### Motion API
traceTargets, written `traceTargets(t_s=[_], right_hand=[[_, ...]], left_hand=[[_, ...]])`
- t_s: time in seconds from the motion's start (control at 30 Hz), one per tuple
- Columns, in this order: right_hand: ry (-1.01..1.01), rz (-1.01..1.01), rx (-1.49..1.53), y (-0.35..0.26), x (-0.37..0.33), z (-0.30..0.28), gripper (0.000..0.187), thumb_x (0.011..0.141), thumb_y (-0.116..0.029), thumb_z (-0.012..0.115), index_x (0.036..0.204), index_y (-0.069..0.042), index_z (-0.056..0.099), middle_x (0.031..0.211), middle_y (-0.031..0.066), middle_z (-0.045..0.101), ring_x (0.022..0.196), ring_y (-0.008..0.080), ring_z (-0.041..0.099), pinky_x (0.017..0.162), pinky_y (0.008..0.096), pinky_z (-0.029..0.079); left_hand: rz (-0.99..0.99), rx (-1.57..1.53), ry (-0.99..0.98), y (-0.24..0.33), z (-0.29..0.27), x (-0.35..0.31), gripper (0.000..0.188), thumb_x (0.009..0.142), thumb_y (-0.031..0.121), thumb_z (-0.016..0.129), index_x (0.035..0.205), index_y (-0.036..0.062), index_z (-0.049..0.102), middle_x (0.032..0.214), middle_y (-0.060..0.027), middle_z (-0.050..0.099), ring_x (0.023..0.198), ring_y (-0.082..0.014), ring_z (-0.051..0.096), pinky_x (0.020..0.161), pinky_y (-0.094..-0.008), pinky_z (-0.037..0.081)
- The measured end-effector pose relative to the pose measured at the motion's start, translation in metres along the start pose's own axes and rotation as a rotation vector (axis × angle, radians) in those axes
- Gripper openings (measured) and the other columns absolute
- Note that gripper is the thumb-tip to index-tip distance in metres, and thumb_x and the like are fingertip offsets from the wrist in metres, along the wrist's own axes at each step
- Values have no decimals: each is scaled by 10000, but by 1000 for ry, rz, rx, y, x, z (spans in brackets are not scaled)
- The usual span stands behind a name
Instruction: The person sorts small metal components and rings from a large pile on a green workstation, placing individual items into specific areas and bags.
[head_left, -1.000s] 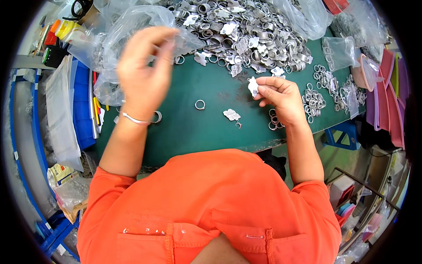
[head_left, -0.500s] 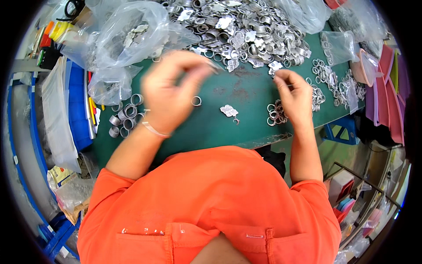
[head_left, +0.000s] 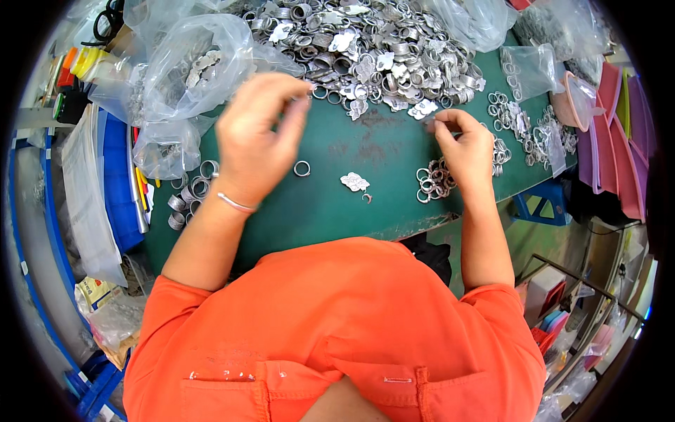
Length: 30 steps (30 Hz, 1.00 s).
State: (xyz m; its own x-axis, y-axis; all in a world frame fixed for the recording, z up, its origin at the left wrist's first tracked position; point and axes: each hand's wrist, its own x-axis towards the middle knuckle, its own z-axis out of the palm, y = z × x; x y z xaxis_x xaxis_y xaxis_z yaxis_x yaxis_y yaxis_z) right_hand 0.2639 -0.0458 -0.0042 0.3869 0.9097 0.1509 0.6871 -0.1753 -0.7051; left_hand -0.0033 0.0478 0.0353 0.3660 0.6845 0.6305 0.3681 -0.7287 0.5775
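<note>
My left hand (head_left: 254,137) is raised over the left of the table, thumb and fingers closed toward each other near the front of a big pile of grey metal rings and ornate flat pieces (head_left: 401,67). Whatever is between its fingertips is too small and blurred to name. My right hand (head_left: 465,148) pinches a small blurred bit at its fingertips, just in front of the pile's right part. Below that hand lies a cluster of thin rings (head_left: 430,184). Between the hands rest a single ring (head_left: 301,168), an ornate flat metal piece (head_left: 355,182) and a small curved fragment (head_left: 367,199).
Wide metal bands (head_left: 200,186) lie left of my left wrist. Clear plastic bags (head_left: 204,60) holding metal pieces stand behind it. More rings (head_left: 520,119) spread on the green table (head_left: 316,211) at right, near a pink bin (head_left: 573,105) and a blue stool (head_left: 545,204).
My left hand has drawn back a little to the left and away from me; the metal piece seen at its fingertips no longer shows clearly. My right hand keeps nearly the same place. The view has shifted slightly.
</note>
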Motion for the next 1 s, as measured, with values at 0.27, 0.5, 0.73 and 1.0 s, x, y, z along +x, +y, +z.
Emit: traceTargets(t_s=[0.27,0.5,0.73,1.0], right_hand=[[-425,419,857,-32,-13,-6,174,831,-34,671,988,35,639,841,99,693,696,116,659,534,206,467],[-348,-280,498,-53,-31,2,88,818,11,643,896,1,682,926,87,704,817,160,664,753,275,524],[39,-332,-126,1,6,5,132,754,-24,676,879,-14,635,848,125,639,839,309,615,744,364,494],[-131,-150,-17,-4,5,7,163,783,-42,680,934,15,655,842,101,675,759,256,643,682,353,512]], left_hand=[[-888,-896,-472,24,42,-28,183,919,54,554,1084,-24,564,911,-102,652,744,-138,647,625,-231,524],[-1107,-1079,-450,31,40,-24,153,907,50,578,1029,-43,581,885,-126,658,732,-176,665,644,-262,556],[-136,-302,418,4,-24,13,146,836,-66,638,974,-33,605,904,-111,661,731,-127,624,676,-244,527],[26,383,367,-23,-57,22,195,816,14,677,1009,5,646,1069,-77,635,912,-150,606,768,-263,498]])
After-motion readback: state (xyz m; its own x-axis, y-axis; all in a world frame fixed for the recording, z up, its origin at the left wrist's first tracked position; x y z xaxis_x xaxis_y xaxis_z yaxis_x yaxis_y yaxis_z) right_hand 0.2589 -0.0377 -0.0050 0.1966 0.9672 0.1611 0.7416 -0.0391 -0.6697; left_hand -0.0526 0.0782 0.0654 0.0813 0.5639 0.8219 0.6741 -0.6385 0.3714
